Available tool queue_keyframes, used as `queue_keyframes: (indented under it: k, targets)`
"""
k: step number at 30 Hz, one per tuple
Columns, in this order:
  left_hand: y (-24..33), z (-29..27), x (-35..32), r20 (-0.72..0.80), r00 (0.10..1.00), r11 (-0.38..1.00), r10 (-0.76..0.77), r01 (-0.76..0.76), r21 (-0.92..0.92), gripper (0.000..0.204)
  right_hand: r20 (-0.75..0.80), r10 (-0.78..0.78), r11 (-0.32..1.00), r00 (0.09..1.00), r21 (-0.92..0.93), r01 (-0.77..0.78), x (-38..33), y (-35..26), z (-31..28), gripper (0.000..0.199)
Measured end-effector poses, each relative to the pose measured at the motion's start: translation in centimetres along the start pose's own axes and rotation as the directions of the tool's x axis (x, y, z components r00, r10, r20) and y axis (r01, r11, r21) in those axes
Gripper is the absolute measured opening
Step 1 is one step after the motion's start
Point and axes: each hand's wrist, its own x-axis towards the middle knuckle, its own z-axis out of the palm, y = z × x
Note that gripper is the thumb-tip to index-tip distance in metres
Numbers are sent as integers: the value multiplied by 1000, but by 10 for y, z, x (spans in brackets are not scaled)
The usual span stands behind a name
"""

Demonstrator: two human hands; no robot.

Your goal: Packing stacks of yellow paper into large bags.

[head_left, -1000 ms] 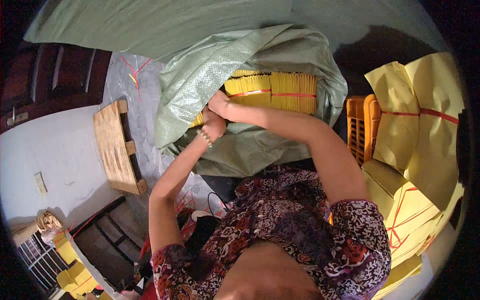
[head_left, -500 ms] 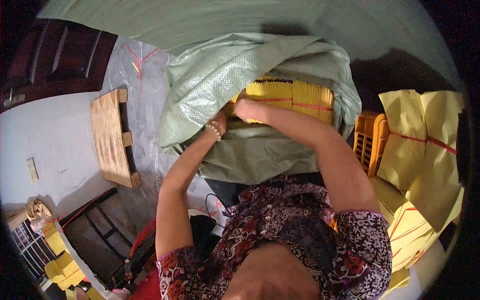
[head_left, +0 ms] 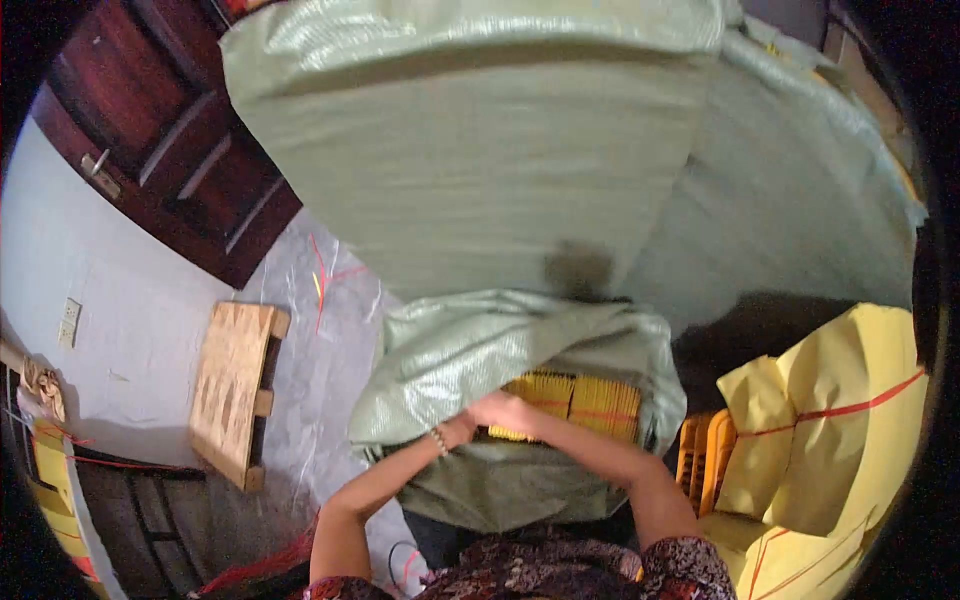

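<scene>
A green woven sack [head_left: 450,365] has its mouth folded open around bundles of yellow folded paper pieces [head_left: 603,408], packed on edge and tied with red string. My left hand [head_left: 460,431], with a beaded bracelet [head_left: 439,440] at the wrist, is at the left side of the sack's mouth, its fingers hidden. Right beside it, my right hand [head_left: 498,409] reaches across the front of the bundles and meets the folded edge of the sack. The fingers of my right hand are too indistinct to show what they grip.
Behind the sack stand large filled green sacks [head_left: 500,180]. An orange plastic crate [head_left: 708,455] and yellow bundles tied with red string [head_left: 830,420] are at the right. Leftward, a wooden pallet [head_left: 232,390] leans by the wall, near a dark door [head_left: 170,130].
The view has tilted up, so the sack and hands sit lower in the picture and more of the sacks behind shows. My hands are still at the sack's mouth, now closer together.
</scene>
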Motion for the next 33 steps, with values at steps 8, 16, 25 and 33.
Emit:
queue_keyframes:
  k: [8, 16, 25, 33]
  targets:
    - [41, -142, 84, 330, 937, 954, -117, 198, -224, 31, -127, 51, 893, 991, 450, 11, -49, -7, -92, 52]
    - [-12, -307, 143, 476, 873, 610, 108, 320, -725, 31, -197, 646, 638, 737, 670, -380, -26, 37, -134, 75]
    - [9, -410, 107, 476, 879, -168, 12, 471, -866, 42, -361, 573, 743, 736, 607, -282, -151, -53, -140, 31]
    - [40, -624, 92, 337, 942, -176, 6, 332, -927, 38, -305, 777, 576, 551, 697, -427, -290, -201, -202, 25]
